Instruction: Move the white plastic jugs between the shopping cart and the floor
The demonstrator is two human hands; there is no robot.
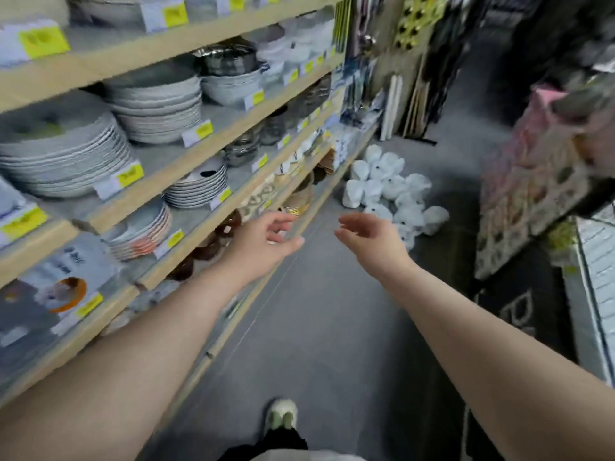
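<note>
Several white plastic jugs (389, 186) lie in a loose heap on the grey floor ahead, beside the foot of the shelving. Some show dark caps. My left hand (266, 239) reaches forward with relaxed, slightly bent fingers and holds nothing. My right hand (369, 237) stretches out beside it, fingers loosely spread, also holding nothing. Both hands are short of the heap, with a stretch of floor between. No shopping cart is in view.
Wooden shelves (213, 141) stacked with plates and bowls run along the left. Patterned boxes and goods (532, 194) crowd the right side, with a dark mat (519, 314) on the floor. The grey aisle floor (319, 327) runs between them. My shoe (281, 414) shows below.
</note>
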